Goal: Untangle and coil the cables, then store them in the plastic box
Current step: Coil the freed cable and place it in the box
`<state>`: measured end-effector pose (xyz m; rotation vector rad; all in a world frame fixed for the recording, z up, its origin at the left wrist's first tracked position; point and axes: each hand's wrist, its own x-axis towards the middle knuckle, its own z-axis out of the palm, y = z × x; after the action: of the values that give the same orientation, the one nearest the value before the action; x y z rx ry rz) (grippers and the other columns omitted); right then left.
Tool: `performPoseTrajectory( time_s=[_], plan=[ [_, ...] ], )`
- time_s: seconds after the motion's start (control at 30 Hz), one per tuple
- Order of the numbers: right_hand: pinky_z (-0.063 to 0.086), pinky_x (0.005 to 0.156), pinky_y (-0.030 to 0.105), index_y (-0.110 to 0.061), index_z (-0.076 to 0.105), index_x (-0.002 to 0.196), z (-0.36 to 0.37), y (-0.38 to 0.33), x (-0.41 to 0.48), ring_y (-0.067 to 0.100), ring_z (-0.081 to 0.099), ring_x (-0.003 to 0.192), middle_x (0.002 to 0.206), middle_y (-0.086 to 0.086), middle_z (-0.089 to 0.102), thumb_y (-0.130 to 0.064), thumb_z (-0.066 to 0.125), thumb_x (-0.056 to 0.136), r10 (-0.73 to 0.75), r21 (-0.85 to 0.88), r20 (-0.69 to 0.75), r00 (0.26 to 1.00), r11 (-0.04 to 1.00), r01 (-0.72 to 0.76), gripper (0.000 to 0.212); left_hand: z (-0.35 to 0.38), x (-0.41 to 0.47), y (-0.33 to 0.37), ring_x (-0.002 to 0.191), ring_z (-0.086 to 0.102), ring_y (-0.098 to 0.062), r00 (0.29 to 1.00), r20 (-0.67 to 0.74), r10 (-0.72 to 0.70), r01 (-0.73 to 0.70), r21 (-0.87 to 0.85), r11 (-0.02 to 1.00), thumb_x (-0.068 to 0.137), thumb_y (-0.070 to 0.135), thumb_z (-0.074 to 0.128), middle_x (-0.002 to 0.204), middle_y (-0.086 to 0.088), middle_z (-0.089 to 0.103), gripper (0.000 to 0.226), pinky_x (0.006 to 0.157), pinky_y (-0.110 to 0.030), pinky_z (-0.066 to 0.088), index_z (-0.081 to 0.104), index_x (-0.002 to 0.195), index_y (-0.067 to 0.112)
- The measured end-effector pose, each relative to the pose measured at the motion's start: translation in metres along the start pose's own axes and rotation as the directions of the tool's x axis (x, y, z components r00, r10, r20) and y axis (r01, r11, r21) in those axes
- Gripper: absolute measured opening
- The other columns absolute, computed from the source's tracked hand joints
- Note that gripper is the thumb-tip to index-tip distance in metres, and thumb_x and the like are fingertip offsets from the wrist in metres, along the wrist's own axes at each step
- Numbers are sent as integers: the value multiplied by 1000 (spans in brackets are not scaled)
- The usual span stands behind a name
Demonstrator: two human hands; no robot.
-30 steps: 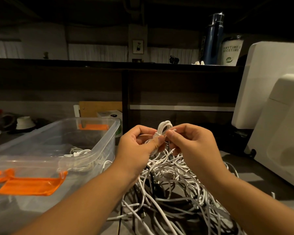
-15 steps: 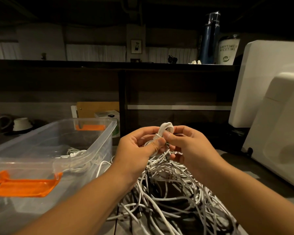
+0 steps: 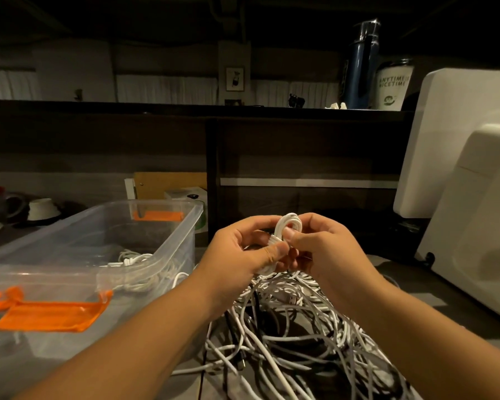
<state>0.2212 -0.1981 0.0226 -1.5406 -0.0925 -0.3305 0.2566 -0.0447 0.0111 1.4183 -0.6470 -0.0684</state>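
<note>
White cable, wound into a small bundle (image 3: 288, 225), stands upright between the two hands. Its looped end is at the top and its long axis runs near-vertical above the tangle (image 3: 295, 327) of white and grey cables heaped on the counter (image 3: 410, 287). The left hand (image 3: 240, 255) pinches the bundle's waist, thumb pressed across the wraps, while the fingers (image 3: 294, 234) of the right hand (image 3: 326, 249) curl against its right side, so both hands grip the same bundle. Whether the loose end is tucked in I cannot tell, as the hands hide it. The clear plastic box (image 3: 195, 215) sits open to the left of the hands, its orange latch (image 3: 49, 311) at the near end, with a coiled cable (image 3: 132, 256) already lying inside. The box is on the left hand's side, so that hand looks best placed to carry the bundle over the box's right wall and lay it flat.
</note>
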Motion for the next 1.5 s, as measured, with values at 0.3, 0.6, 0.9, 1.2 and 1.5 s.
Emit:
performPoseTrajectory(
  time_s=[0.3,0.6,0.9,1.2,1.5],
  plan=[
    [53,68,38,2,66,100,-3,-2,3,31,61,71,78,13,67,0,63,93,15,84,50,999,996,-20,8,-4,3,-4,81,74,-34,998,-48,-41,39,-41,998,67,18,79,91,-17,75,40,76,-42,62,68,103,6],
    [49,67,35,-11,76,93,-5,-12,0,19,59,65,75,7,67,3,62,92,-76,-30,117,990,996,80,20,-5,4,4,74,69,-24,972,-35,-232,222,-185,957,99,11,54,86,-17,73,20,63,-32,60,70,100,0],
    [47,63,35,-7,75,85,-7,-18,-1,26,53,65,73,11,66,10,58,90,-125,-22,94,988,992,128,24,5,4,1,90,68,-33,958,-153,-241,206,-213,955,104,18,49,103,-29,72,28,93,-51,55,66,110,-3],
    [54,59,31,-4,69,85,-7,-15,2,22,61,61,69,11,66,10,56,94,-104,4,51,993,995,104,21,2,4,10,74,71,-21,987,-99,-130,102,-250,963,96,18,54,90,-13,76,18,74,-37,58,67,98,6],
    [59,66,36,1,69,92,-9,-13,5,25,65,67,77,15,70,4,63,90,-97,5,47,994,995,97,7,-5,4,5,90,74,-25,997,-78,10,-15,-66,998,68,9,77,101,-9,77,31,73,-35,56,64,96,10]
  ],
)
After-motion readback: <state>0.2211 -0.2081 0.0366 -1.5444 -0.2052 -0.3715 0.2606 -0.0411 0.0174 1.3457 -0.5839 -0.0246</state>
